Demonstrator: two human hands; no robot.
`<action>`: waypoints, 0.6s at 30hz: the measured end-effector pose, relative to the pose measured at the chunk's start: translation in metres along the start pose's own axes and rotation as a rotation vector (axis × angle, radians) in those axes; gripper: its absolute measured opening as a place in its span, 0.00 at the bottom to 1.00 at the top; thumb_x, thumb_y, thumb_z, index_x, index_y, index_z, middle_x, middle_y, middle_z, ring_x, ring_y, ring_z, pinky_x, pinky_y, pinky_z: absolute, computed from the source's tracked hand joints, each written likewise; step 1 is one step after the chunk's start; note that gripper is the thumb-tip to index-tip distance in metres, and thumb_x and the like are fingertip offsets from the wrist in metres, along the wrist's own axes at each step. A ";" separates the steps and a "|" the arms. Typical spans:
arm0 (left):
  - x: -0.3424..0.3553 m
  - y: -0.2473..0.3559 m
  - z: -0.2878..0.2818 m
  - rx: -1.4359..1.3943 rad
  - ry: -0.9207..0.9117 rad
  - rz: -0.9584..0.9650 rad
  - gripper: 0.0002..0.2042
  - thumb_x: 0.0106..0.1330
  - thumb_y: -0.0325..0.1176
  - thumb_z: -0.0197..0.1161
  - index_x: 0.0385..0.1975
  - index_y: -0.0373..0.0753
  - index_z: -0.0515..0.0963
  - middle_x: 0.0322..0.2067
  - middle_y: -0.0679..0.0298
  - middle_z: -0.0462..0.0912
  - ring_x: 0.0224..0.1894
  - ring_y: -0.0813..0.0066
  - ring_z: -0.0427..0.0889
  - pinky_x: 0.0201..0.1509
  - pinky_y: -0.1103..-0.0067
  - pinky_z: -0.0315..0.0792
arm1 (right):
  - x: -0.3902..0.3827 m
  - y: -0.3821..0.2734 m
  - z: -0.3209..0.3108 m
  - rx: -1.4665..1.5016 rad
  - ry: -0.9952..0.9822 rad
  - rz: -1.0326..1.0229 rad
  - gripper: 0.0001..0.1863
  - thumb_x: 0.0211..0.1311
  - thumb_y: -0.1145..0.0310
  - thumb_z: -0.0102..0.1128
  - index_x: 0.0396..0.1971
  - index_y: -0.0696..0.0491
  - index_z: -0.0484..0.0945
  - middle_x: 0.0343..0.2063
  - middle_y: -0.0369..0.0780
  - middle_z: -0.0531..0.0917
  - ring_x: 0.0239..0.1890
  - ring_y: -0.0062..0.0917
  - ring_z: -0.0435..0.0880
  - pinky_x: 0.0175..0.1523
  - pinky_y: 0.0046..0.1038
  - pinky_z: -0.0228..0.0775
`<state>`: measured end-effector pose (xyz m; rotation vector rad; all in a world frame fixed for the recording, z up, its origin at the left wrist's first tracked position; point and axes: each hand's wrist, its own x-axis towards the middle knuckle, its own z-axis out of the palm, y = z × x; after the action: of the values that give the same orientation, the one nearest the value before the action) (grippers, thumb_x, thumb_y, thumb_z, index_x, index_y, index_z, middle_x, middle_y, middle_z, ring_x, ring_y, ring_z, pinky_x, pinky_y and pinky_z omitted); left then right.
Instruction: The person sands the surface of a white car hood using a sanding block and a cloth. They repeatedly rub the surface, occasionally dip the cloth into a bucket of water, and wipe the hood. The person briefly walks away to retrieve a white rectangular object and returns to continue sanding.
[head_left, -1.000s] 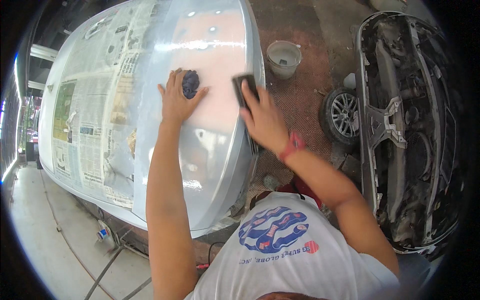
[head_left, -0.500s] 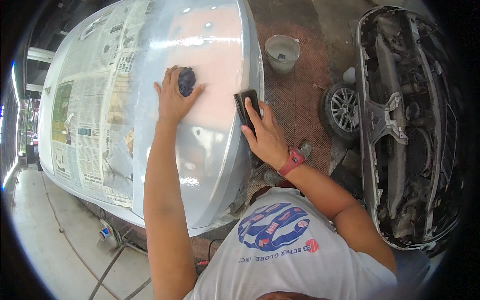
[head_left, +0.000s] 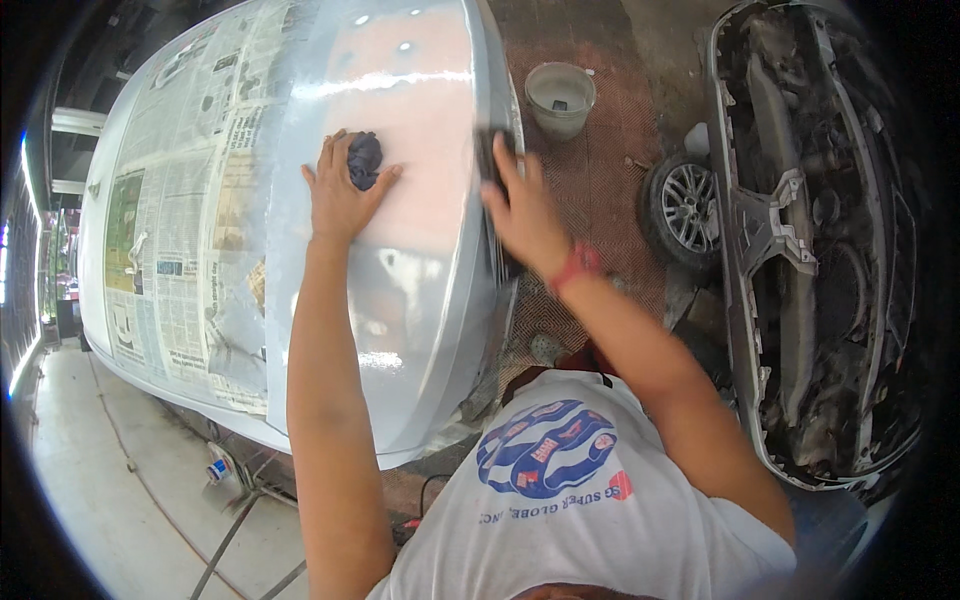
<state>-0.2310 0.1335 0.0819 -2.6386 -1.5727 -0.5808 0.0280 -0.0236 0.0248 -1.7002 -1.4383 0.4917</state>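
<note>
A smooth, curved car body panel (head_left: 400, 335) lies in front of me, grey with a wide pinkish patch (head_left: 420, 200) and a wet shine. Upon it rests my left hand (head_left: 340, 200), its fingers and thumb around a dark crumpled cloth (head_left: 365, 160). My right hand (head_left: 530, 215), smeared by motion, grips a black sanding block (head_left: 490, 165) flat against the panel's right edge. Part of the block is hidden beneath the fingers.
Newspaper sheets (head_left: 180, 240) cover the panel's left side. On the patterned floor to the right stand a translucent bucket (head_left: 560, 115) and a wheel (head_left: 685, 215). Beyond them is a car's open front end (head_left: 770, 240). A small can (head_left: 222, 468) sits at lower left.
My right hand has slid the sanding block away from me along the panel's edge. My left hand and the cloth stay nearly in place.
</note>
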 end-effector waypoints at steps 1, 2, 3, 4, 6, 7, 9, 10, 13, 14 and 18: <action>0.002 0.004 -0.001 0.004 0.005 0.022 0.44 0.62 0.62 0.78 0.73 0.45 0.71 0.76 0.55 0.72 0.81 0.49 0.64 0.79 0.31 0.46 | 0.037 0.004 -0.011 0.006 -0.003 0.020 0.40 0.77 0.58 0.61 0.83 0.51 0.59 0.64 0.62 0.72 0.63 0.59 0.78 0.66 0.51 0.76; 0.003 0.008 0.002 -0.015 -0.030 0.019 0.43 0.62 0.62 0.79 0.73 0.46 0.72 0.76 0.55 0.71 0.81 0.49 0.64 0.79 0.31 0.47 | 0.058 0.009 -0.019 0.004 -0.006 0.051 0.39 0.78 0.59 0.60 0.83 0.53 0.60 0.61 0.63 0.73 0.63 0.58 0.78 0.69 0.50 0.74; 0.003 0.014 -0.003 -0.021 -0.051 0.010 0.43 0.61 0.62 0.79 0.72 0.47 0.73 0.77 0.55 0.70 0.81 0.48 0.64 0.79 0.31 0.47 | 0.055 0.007 -0.021 0.007 -0.033 0.081 0.39 0.78 0.59 0.60 0.83 0.52 0.60 0.62 0.63 0.73 0.63 0.59 0.78 0.69 0.50 0.74; 0.004 0.018 -0.009 -0.028 -0.066 -0.001 0.42 0.60 0.62 0.80 0.71 0.48 0.75 0.77 0.55 0.70 0.81 0.48 0.64 0.78 0.30 0.47 | 0.049 0.003 -0.022 0.007 -0.060 0.104 0.39 0.78 0.59 0.60 0.83 0.52 0.59 0.62 0.64 0.73 0.64 0.60 0.77 0.70 0.50 0.73; 0.003 0.026 -0.012 -0.007 0.014 0.076 0.36 0.62 0.57 0.80 0.68 0.49 0.79 0.77 0.54 0.71 0.80 0.46 0.66 0.78 0.36 0.54 | 0.006 -0.006 -0.010 -0.012 -0.030 0.070 0.40 0.78 0.58 0.59 0.84 0.50 0.57 0.67 0.66 0.70 0.68 0.64 0.74 0.73 0.51 0.72; -0.001 0.023 -0.013 0.013 0.055 0.100 0.33 0.63 0.54 0.80 0.66 0.49 0.81 0.76 0.53 0.72 0.80 0.44 0.67 0.79 0.39 0.58 | -0.032 -0.021 -0.008 -0.047 -0.067 -0.013 0.40 0.78 0.60 0.60 0.85 0.49 0.56 0.71 0.67 0.67 0.71 0.65 0.72 0.75 0.52 0.70; 0.001 0.016 -0.006 -0.081 0.118 0.147 0.26 0.66 0.49 0.78 0.61 0.47 0.83 0.71 0.51 0.77 0.75 0.43 0.73 0.75 0.47 0.66 | -0.063 -0.026 -0.009 -0.017 -0.086 -0.088 0.40 0.78 0.59 0.60 0.84 0.49 0.57 0.72 0.65 0.66 0.72 0.64 0.72 0.75 0.52 0.70; 0.002 0.014 -0.004 -0.125 0.148 0.173 0.22 0.68 0.46 0.77 0.58 0.46 0.85 0.69 0.49 0.79 0.72 0.43 0.76 0.73 0.51 0.71 | -0.062 -0.025 -0.009 -0.001 -0.080 -0.104 0.39 0.78 0.59 0.59 0.84 0.49 0.58 0.72 0.65 0.66 0.72 0.64 0.72 0.75 0.52 0.70; 0.011 0.025 -0.004 -0.122 0.042 0.090 0.15 0.70 0.36 0.73 0.56 0.46 0.85 0.55 0.51 0.88 0.59 0.46 0.86 0.61 0.63 0.80 | 0.016 -0.004 -0.006 0.011 -0.016 0.015 0.38 0.78 0.58 0.59 0.83 0.51 0.60 0.68 0.63 0.73 0.68 0.62 0.76 0.72 0.52 0.72; 0.019 0.042 -0.008 -0.136 0.016 0.083 0.13 0.70 0.35 0.73 0.53 0.45 0.85 0.51 0.52 0.89 0.55 0.47 0.87 0.57 0.63 0.81 | 0.060 0.012 -0.012 0.055 -0.008 0.080 0.38 0.78 0.58 0.59 0.83 0.51 0.61 0.66 0.63 0.75 0.67 0.61 0.77 0.71 0.52 0.73; 0.046 0.116 -0.029 -0.235 0.060 0.113 0.07 0.70 0.33 0.73 0.43 0.42 0.86 0.41 0.53 0.91 0.43 0.49 0.90 0.47 0.63 0.83 | 0.079 0.007 -0.025 -0.049 -0.037 0.084 0.38 0.78 0.57 0.59 0.83 0.51 0.60 0.65 0.63 0.74 0.66 0.61 0.78 0.69 0.52 0.74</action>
<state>-0.1211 0.1094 0.1441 -2.8213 -1.4078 -0.8791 0.0713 0.0420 0.0507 -1.8053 -1.4197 0.5398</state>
